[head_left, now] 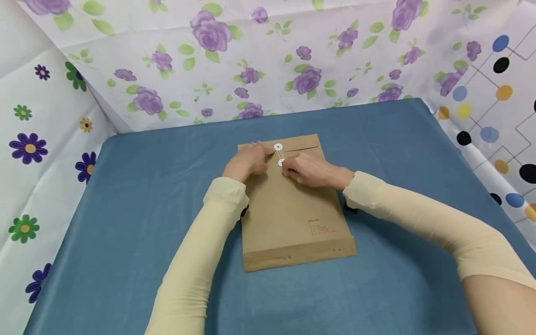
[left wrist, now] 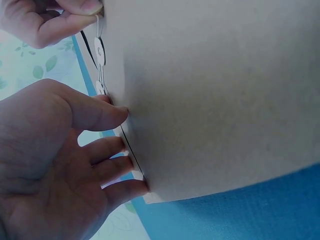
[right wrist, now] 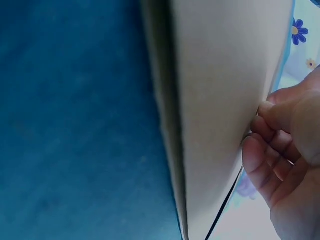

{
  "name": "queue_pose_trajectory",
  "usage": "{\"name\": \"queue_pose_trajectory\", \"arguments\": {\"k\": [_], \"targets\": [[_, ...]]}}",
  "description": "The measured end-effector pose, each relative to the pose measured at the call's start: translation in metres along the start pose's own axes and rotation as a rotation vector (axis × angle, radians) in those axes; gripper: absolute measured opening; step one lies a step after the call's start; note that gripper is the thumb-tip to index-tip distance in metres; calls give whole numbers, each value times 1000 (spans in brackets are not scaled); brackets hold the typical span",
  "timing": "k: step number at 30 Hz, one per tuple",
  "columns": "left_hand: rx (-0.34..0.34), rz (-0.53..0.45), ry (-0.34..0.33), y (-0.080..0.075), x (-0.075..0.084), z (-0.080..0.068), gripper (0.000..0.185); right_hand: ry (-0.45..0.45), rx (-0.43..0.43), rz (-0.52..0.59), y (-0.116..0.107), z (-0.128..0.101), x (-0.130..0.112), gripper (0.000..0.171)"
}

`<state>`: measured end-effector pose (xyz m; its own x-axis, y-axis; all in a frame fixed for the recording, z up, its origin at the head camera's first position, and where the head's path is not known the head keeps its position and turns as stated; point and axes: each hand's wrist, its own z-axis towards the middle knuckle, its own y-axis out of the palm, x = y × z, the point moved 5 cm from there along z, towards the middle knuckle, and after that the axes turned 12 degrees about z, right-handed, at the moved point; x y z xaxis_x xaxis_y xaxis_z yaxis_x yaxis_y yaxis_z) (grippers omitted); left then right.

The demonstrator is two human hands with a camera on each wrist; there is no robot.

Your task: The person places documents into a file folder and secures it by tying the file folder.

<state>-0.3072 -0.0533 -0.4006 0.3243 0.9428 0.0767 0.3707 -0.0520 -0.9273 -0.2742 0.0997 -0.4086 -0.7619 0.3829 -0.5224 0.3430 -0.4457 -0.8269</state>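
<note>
A brown paper document envelope (head_left: pixel 289 204) lies flat with its flap end away from me. Two white paper discs, the upper one (head_left: pixel 278 146) on the flap and the lower one (head_left: pixel 281 163) below it, have white string running between them. My left hand (head_left: pixel 250 160) rests on the flap left of the discs, its fingertips (left wrist: pixel 132 187) spread along the flap edge in the left wrist view. My right hand (head_left: pixel 307 170) is beside the lower disc, fingers curled. Between thumb and forefinger it pinches the string (left wrist: pixel 98 25), drawn taut from a disc.
A blue cloth (head_left: pixel 159 223) covers the table under the envelope. Flower-printed sheeting (head_left: pixel 251 60) hangs behind it, with patterned sheets on both sides. Red print (head_left: pixel 320 229) marks the envelope's lower right, above a folded bottom strip (head_left: pixel 301 253).
</note>
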Motion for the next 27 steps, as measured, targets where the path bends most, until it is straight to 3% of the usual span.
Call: {"name": "queue_pose_trajectory", "arguments": {"k": [14, 20, 27], "targets": [[0, -12, -1, 1, -1, 1, 65, -28, -40, -5, 6, -5, -12, 15], [-9, 10, -1, 0, -1, 1, 67, -66, -99, -30, 15, -10, -31, 11], [-24, 13, -2, 4, -1, 2, 66, -79, -83, -72, 19, -17, -43, 10]]}}
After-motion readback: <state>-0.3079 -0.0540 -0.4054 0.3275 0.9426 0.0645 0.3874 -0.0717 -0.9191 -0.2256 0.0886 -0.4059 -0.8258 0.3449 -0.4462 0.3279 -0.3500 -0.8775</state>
